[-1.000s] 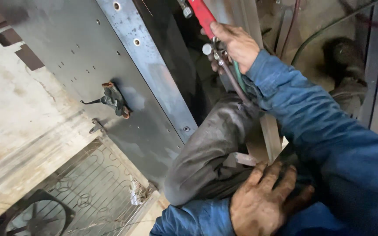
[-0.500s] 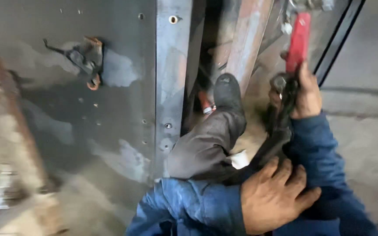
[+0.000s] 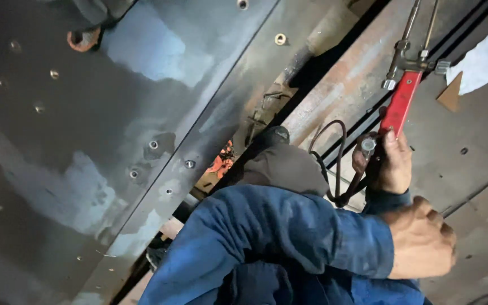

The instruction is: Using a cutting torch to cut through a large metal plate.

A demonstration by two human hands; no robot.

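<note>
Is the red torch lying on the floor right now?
No, the red torch is gripped at its lower end by one hand and held up above the steel.

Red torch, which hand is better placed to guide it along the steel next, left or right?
Probably the right. The right hand already grips the red torch at the lower end of its handle, with the nozzle pipes pointing away. The left hand is a closed fist nearer the body, clear of the torch.

The plate (image 3: 86, 147) lies at the left, with the beam (image 3: 357, 73) to its right. The torch (image 3: 402, 96) is at the far right, over the beam, held by a hand (image 3: 388, 164). The other hand (image 3: 422, 237) is nearer, on the knee (image 3: 289, 231).
</note>
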